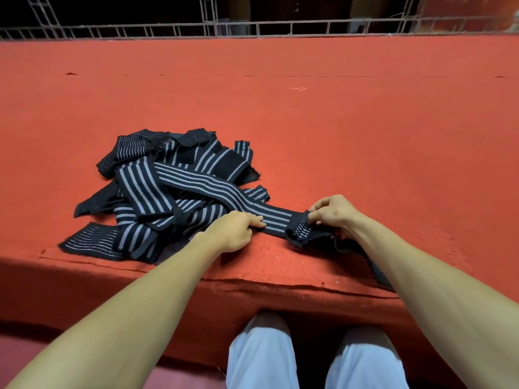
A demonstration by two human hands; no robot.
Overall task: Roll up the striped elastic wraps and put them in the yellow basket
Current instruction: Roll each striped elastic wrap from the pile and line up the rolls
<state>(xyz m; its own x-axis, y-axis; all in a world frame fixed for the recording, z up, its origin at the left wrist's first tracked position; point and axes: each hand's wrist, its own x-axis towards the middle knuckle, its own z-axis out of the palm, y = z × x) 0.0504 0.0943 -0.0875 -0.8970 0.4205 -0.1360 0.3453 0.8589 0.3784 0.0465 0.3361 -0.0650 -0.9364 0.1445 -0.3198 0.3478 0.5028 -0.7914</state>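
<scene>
A tangled pile of black elastic wraps with grey stripes (165,189) lies on the red cloth-covered table (337,122), left of centre. One wrap (224,189) stretches out of the pile toward the right. My right hand (334,213) pinches its bunched, partly rolled end (302,228). My left hand (238,228) holds the flat strip just left of that roll, fingers on top of it. A dark tail of the wrap hangs over the table edge under my right forearm. No yellow basket is in view.
The table's front edge (280,284) runs just below my hands, with my knees in white trousers (317,357) under it. A metal railing (252,26) lines the far side. Open red surface lies behind and to the right of the pile.
</scene>
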